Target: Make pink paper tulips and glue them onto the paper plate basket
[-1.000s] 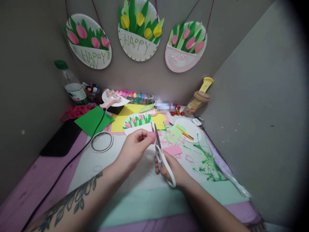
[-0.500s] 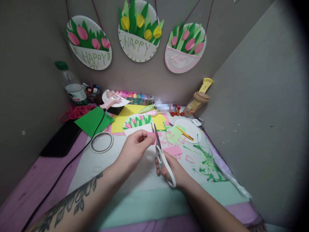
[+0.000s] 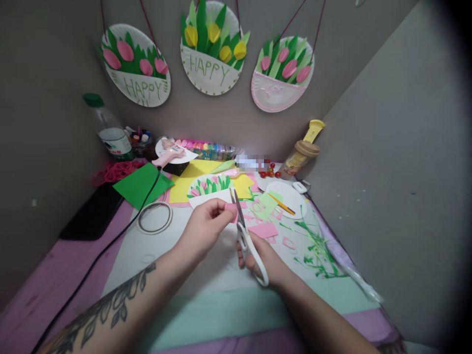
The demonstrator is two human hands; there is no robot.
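Between the thumb and fingers of my left hand (image 3: 207, 223) is a small piece of pink paper (image 3: 231, 208). My right hand (image 3: 266, 259) grips white-handled scissors (image 3: 254, 253), fingers through the loops. Their blades (image 3: 238, 204) point away from me, slightly parted, right at the right edge of the pink paper. Just beyond the hands lies a half-covered paper plate (image 3: 210, 188) with pink paper tulips and green leaves. Pink paper scraps (image 3: 263, 229) and a light green paper piece (image 3: 266, 204) lie to the right of the blades.
A black cord runs from the pink glue gun (image 3: 170, 156) down the left side, past a tape roll (image 3: 155, 217) and green paper (image 3: 143, 186). Green paper strips (image 3: 319, 248) litter the right. A bottle (image 3: 110, 132) stands back left, a lidded cup (image 3: 299, 160) back right. Decorated plates (image 3: 214, 73) hang above.
The scissor blades have come slightly closer together at the pink paper. Both hands stay almost in the same place.
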